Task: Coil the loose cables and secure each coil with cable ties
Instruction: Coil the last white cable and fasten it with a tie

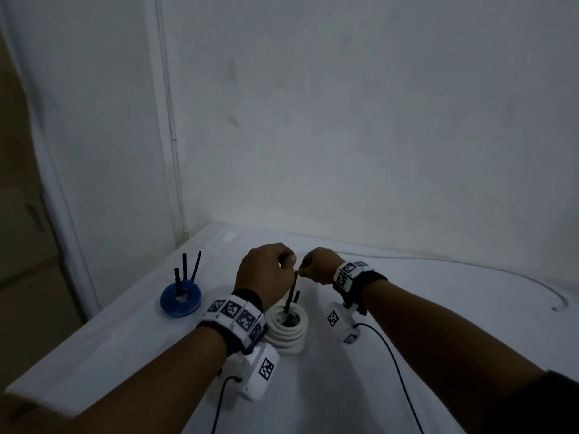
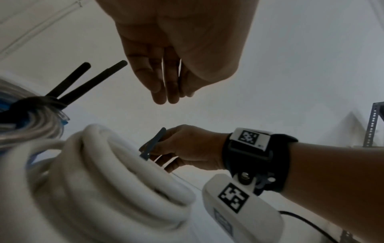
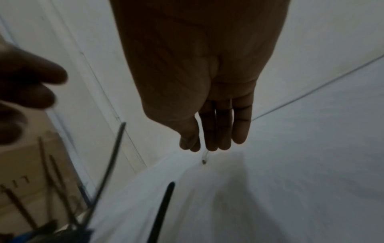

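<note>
Just below both hands the white coil (image 1: 286, 328) stands on the tabletop (image 1: 438, 308), the right hand (image 1: 316, 266) pinching its black cable tie (image 1: 293, 289), the left hand (image 1: 266, 272) curled beside it, grip unclear; tightening seems underway, needing a steady pull.

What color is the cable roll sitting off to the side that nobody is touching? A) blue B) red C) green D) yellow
A: the blue coil lies on the white table, apart from both hands, with black cable ties sticking up from it.
</note>
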